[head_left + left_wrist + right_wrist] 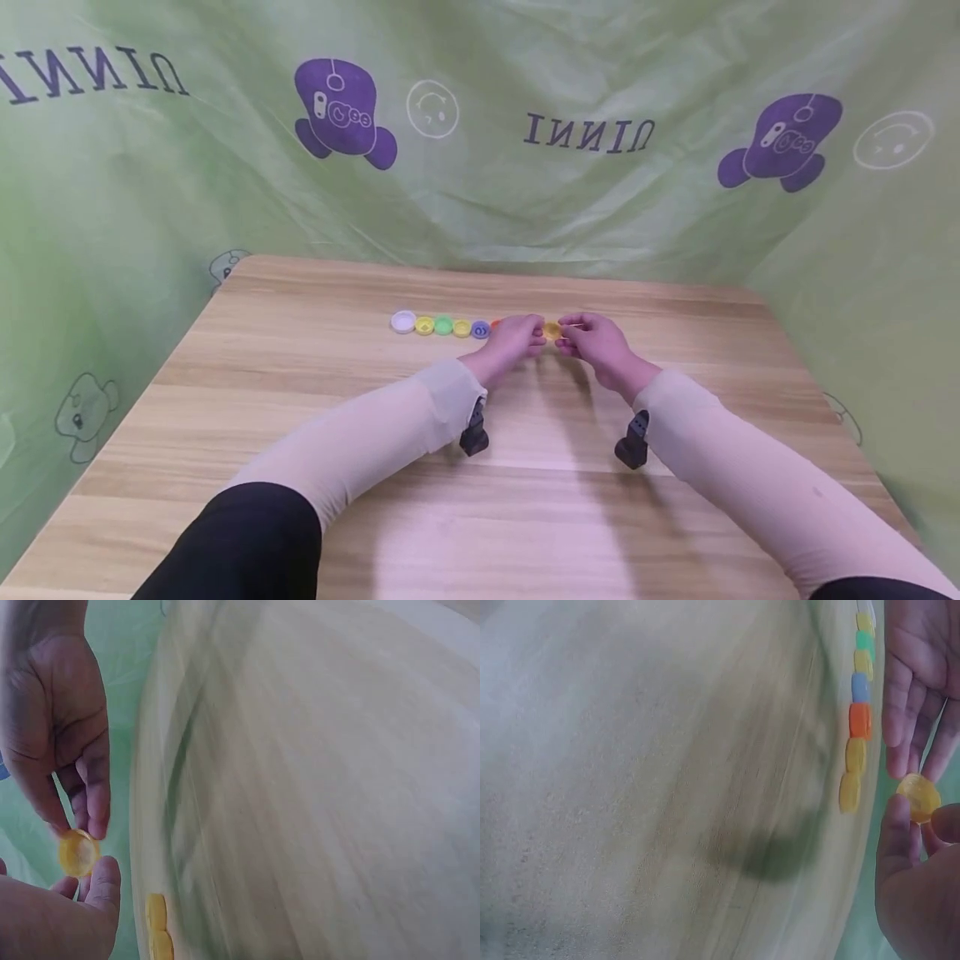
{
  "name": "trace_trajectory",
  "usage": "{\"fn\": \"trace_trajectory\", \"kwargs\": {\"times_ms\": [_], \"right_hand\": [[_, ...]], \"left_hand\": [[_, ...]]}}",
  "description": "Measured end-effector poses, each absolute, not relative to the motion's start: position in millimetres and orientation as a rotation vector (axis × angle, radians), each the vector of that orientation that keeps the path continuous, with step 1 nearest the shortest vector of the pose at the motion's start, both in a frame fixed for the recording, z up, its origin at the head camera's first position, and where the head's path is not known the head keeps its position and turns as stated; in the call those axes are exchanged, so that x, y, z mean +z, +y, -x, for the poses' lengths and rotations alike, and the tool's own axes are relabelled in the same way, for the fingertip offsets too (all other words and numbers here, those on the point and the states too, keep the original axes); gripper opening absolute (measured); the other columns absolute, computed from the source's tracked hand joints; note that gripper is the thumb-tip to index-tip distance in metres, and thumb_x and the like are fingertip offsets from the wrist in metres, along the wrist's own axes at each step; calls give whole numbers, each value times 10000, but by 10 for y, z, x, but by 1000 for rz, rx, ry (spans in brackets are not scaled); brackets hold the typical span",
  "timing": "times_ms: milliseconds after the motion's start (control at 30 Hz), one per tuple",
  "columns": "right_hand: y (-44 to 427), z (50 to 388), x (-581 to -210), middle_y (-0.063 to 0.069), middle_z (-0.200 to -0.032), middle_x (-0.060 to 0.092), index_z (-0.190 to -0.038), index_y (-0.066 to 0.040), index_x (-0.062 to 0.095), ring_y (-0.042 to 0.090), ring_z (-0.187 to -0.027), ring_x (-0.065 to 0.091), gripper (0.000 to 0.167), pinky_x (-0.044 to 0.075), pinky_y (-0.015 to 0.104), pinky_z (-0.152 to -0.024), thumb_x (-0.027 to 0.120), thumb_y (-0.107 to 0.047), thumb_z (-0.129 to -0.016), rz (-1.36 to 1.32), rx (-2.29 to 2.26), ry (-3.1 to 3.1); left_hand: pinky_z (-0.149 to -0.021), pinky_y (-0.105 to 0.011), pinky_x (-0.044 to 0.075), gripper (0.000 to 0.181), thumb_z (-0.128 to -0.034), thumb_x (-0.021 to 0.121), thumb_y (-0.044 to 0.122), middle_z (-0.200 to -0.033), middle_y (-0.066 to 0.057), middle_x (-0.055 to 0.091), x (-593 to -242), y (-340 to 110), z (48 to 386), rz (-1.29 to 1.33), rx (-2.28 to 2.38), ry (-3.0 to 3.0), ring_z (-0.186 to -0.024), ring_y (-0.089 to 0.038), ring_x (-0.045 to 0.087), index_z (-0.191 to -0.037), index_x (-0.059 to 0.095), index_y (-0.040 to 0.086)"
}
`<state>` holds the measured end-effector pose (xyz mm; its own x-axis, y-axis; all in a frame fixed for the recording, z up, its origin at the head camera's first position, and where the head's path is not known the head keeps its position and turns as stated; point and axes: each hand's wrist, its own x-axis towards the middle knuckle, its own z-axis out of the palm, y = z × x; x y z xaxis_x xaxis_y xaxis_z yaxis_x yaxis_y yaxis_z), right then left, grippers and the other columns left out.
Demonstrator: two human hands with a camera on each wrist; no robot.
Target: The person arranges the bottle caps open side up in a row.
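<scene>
In the head view a translucent yellow bottle cap (552, 331) is between the fingertips of my two hands, raised off the table. My right hand (602, 350) pinches it from the right side. From the left, my left hand (512, 343) has its thumb and fingertips at the cap's edge. The right wrist view has the yellow cap (919, 798) tilted, its rim between the right thumb and fingers. Below the hands runs a row of coloured caps: white (402, 322), yellow (424, 325), green (443, 325), blue (860, 688), orange (860, 720) and more yellow ones (850, 793).
The row lies on a wood-grain table (300, 350), towards its far side. A green printed cloth (480, 200) hangs behind and beside the table. Black wrist cameras (632, 440) sit below both forearms.
</scene>
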<state>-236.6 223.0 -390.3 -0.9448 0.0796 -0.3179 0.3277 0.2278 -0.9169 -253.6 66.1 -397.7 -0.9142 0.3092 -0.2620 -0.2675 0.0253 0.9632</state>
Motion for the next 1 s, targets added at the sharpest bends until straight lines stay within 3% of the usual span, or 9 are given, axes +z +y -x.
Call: {"fn": "trace_trajectory", "kwargs": {"times_ms": [200, 400, 700, 1000], "right_hand": [[2262, 2392, -3920, 218, -1243, 578, -1357, 105, 501, 178, -954, 648, 309, 576, 308, -942, 473, -6, -1070, -390, -1772, 2318], [2278, 2423, -3923, 207, -1248, 568, -1412, 146, 473, 117, -908, 637, 401, 570, 260, -931, 397, -88, -1096, -413, -1818, 2262], [2306, 2542, -3978, 107, -1077, 563, -1332, 99, 498, 115, -840, 631, 395, 577, 251, -897, 356, -195, -1109, -488, -1897, 2120], [2327, 2631, -4054, 110, -1096, 535, -1431, 127, 421, 144, -880, 633, 562, 565, 284, -953, 240, -318, -1141, -523, -1966, 2044]], "left_hand": [[-1041, -397, 531, 339, -1066, 485, 138, -1199, -205, 631, -3975, 709, 2552, -9, 1956, 1884, -1182, -337, 621, -1273, 597, -105], [-1057, -430, 512, 341, -1069, 463, 156, -1131, -166, 604, -3997, 764, 2596, 3, 1969, 1844, -1181, -356, 596, -1249, 567, -115], [-1110, -433, 458, 548, -1110, 392, 346, -1420, -231, 512, -3988, 800, 2659, -21, 1844, 1898, -1288, -374, 540, -1536, 418, 2], [-1150, -442, 421, 571, -1112, 353, 354, -1521, -278, 427, -4006, 833, 2752, -39, 1903, 1818, -1394, -381, 453, -1558, 377, -2]]}}
